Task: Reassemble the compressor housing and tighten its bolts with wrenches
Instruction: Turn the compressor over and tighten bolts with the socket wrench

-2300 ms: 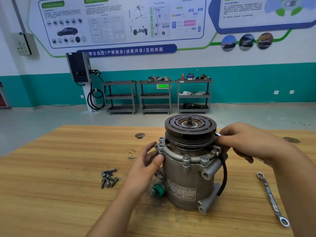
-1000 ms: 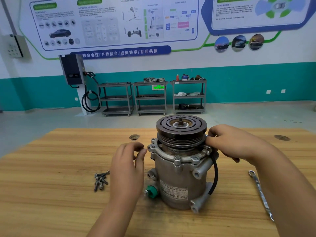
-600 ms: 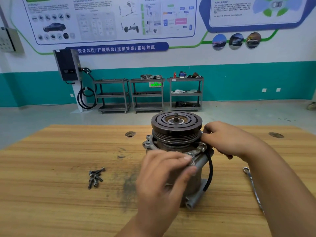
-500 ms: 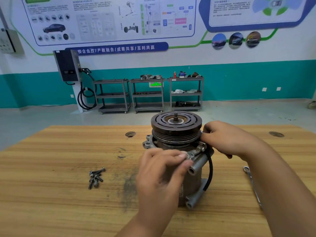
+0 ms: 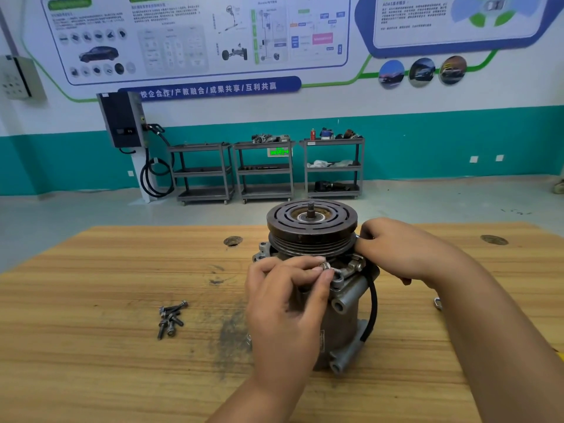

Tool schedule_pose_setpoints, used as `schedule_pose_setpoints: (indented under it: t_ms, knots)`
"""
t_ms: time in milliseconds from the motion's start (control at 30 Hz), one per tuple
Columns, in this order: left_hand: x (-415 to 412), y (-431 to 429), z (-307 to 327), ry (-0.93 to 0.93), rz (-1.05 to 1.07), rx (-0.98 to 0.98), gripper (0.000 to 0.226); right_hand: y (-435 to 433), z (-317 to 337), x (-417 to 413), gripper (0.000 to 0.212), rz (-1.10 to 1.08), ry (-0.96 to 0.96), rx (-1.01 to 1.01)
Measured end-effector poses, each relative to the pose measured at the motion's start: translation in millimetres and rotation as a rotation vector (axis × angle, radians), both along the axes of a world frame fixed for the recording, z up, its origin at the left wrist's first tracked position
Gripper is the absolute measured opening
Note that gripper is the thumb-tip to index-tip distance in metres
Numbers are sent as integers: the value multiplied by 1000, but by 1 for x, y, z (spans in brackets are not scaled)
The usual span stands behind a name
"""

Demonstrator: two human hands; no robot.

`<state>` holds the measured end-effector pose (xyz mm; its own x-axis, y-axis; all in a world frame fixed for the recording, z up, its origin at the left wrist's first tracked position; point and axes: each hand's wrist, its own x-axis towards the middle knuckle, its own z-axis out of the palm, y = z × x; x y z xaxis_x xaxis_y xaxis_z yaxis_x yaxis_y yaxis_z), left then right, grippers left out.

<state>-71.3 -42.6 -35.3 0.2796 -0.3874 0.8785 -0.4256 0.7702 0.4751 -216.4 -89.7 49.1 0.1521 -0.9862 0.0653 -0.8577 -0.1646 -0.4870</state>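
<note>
The grey compressor stands upright on the wooden table, its dark grooved pulley on top. My left hand is in front of the housing, with thumb and fingertips pinching a bolt at the front flange. My right hand is curled against the pulley's right side. It grips a silver wrench whose tip just shows at the fingers. Several loose bolts lie in a pile to the left.
A second wrench lies on the table at the right, mostly hidden by my right forearm. A black hose loops down the compressor's right side. Two round holes mark the table's far part. Shelf carts stand by the far wall.
My left hand left the flange's left side, swung round to the front and took the bolt between its fingertips. The right hand stayed at the pulley's right side.
</note>
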Motion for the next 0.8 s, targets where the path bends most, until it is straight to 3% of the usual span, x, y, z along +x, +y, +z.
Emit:
schedule_pose_setpoints:
  t_ms: [533, 800]
  knots:
    - [16, -11, 16, -430, 145, -147, 12, 2, 2, 1, 27, -3, 4, 19]
    - [20, -15, 14, -444, 124, -132, 15, 0, 3, -1, 25, 25, -8, 24]
